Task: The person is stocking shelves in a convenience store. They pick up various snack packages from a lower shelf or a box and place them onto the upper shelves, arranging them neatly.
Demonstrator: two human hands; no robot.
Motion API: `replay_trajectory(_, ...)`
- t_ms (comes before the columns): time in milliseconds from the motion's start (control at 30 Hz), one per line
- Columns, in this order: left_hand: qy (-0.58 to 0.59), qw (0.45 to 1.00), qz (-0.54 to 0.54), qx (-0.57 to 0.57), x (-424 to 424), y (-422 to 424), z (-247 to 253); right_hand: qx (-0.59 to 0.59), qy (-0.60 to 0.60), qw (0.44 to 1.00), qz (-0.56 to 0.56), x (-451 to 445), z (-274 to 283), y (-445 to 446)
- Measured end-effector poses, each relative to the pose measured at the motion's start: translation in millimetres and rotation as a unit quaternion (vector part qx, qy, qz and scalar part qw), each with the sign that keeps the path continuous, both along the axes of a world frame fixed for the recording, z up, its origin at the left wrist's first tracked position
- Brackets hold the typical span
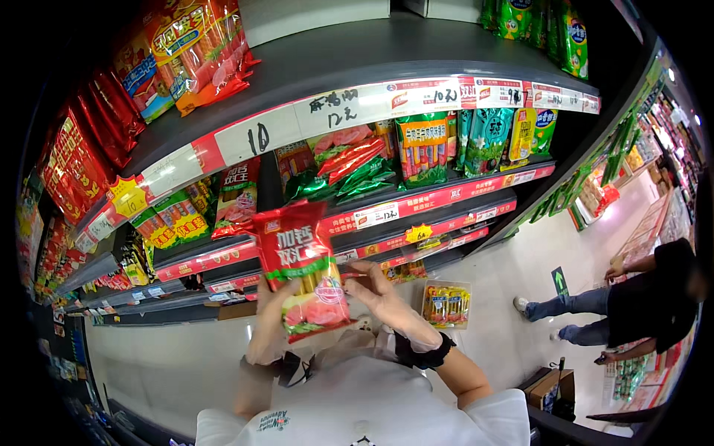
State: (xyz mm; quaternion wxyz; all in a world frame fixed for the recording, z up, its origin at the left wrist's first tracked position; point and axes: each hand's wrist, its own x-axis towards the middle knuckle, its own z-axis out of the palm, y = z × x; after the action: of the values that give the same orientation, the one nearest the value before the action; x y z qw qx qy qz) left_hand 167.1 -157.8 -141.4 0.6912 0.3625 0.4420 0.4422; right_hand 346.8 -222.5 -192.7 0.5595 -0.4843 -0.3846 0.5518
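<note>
My left hand [271, 316], in a clear thin glove, grips a red plastic packet of sausages [312, 304] by its left side, thumb on the front. The packet tilts slightly, front towards me, before the shelves; it bears white writing and pictures of meat slices. At its right edge is my gloved right hand [387, 301], fingers bent and apart, one tip at the packet's edge. Blur hides whether that hand holds it. Behind the packet, a similar red packet [237, 198] stands on the shelf beneath the top one.
The dark top shelf [357, 56] carries a price strip and red packets [201, 56] at left. Green sausage packs [422, 150] stand one tier down. A clear tub of yellow packets [446, 304] sits on the floor. At right, a person [641, 304] stands near an open cardboard box [552, 390].
</note>
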Motion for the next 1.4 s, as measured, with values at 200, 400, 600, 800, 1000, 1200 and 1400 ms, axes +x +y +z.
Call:
replay_trajectory(200, 0.003, 0.988, 0.115, 0.104, -17, 57, 32, -0.038, 0.046, 0.977, -0.204, 45, -34, -41)
replay_trajectory(400, 0.069, 0.976, 0.097, 0.181, -15, 174, 24, -0.069, 0.036, 0.935, -0.347, 76, -53, -84)
replay_trajectory(600, 0.303, 0.921, 0.087, 0.230, -36, 251, -18, -0.085, 0.011, 0.916, -0.391, 77, -57, -101)
replay_trajectory(800, 0.663, 0.665, 0.087, 0.332, -57, 271, -47, -0.102, -0.012, 0.894, -0.437, 70, -76, -115)
replay_trajectory(1000, 0.448, 0.743, -0.017, 0.497, -54, 208, -39, -0.110, 0.026, 0.843, -0.526, 79, -93, -151)
replay_trajectory(1200, 0.434, 0.810, 0.051, 0.391, -17, 148, -17, -0.186, 0.029, 0.792, -0.580, 95, -114, -194)
replay_trajectory(1400, 0.431, 0.773, 0.215, 0.414, -34, 52, -115, -0.252, 0.025, 0.788, -0.561, 105, -161, -233)
